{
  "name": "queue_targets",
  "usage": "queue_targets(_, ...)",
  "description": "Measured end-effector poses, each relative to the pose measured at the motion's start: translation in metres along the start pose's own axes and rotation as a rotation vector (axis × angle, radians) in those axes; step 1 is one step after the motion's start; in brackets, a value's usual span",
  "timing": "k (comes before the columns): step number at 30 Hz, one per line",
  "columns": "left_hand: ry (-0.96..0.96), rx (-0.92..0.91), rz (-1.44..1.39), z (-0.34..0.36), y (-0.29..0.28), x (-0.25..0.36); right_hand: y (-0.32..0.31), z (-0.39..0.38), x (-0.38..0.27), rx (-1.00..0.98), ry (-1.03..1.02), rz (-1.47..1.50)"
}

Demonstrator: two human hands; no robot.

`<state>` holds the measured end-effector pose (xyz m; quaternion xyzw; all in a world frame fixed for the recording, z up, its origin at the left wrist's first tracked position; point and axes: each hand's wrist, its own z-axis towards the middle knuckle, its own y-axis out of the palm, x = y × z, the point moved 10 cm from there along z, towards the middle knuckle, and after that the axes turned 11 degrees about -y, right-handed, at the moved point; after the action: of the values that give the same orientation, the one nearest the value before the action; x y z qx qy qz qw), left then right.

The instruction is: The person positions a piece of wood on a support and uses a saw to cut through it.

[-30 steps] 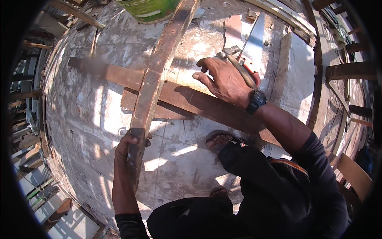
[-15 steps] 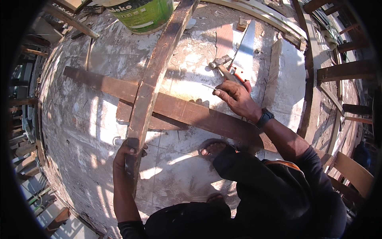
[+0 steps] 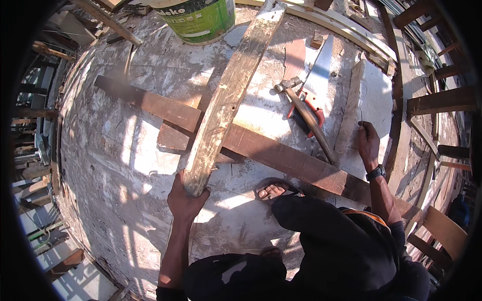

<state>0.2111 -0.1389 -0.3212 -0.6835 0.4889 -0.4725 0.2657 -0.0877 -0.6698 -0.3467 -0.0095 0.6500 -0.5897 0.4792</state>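
My left hand (image 3: 185,199) grips the lower end of a weathered wooden beam (image 3: 228,90), which lies across a brown plank (image 3: 281,158) and a shorter board (image 3: 171,136). My right hand (image 3: 368,140) is out to the right, its fingers closed on a thin nail (image 3: 361,115) by a pale chunky slab (image 3: 374,90). Between my hands and beyond the plank, a claw hammer (image 3: 314,120) lies over a handsaw (image 3: 321,62) with a red-and-black handle. My sandalled foot (image 3: 276,190) is just below the plank.
A green bucket (image 3: 196,27) stands beyond the beam's far end. A reddish offcut (image 3: 293,57) and small block (image 3: 317,39) lie near the saw on the dusty tiled floor (image 3: 100,175). Long timbers (image 3: 351,25) and piled wood scraps (image 3: 40,175) line the sides.
The beam has turned over to show a weathered face and shifted right. My right hand has moved from above the plank, beside the hammer, out to the right with the nail.
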Motion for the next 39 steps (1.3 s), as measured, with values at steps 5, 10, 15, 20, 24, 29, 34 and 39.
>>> queue_targets(5, 0.112, 0.093, -0.038, -0.015, -0.014, -0.022, -0.008, 0.011, 0.022, 0.051, -0.081, -0.208)
queue_targets(10, 0.099, 0.192, 0.012, -0.06, -0.03, -0.093, -0.028, 0.017, 0.042, 0.053, 0.044, -0.413)
queue_targets(15, -0.076, 0.096, -0.082, -0.08, -0.026, -0.165, 0.007, 0.014, -0.036, 0.151, -0.269, -0.518)
queue_targets(20, -0.044, 0.124, -0.017, -0.074, -0.028, -0.137, 0.101, 0.015, -0.089, -0.544, -0.345, -0.178)
queue_targets(24, -0.033, 0.144, -0.057, -0.07, -0.029, -0.132, 0.143, 0.001, -0.114, -0.877, -0.085, -0.157)
queue_targets(29, -0.022, 0.104, -0.078, -0.066, -0.026, -0.133, 0.145, 0.101, -0.17, -0.402, -0.597, -0.243)
queue_targets(34, 0.122, 0.212, -0.078, -0.064, -0.015, -0.138, 0.159, 0.228, -0.278, -0.32, -0.897, -0.358)
queue_targets(39, 0.057, 0.217, 0.0, -0.065, -0.022, -0.131, 0.187, 0.259, -0.311, -0.459, -0.966, -0.354)
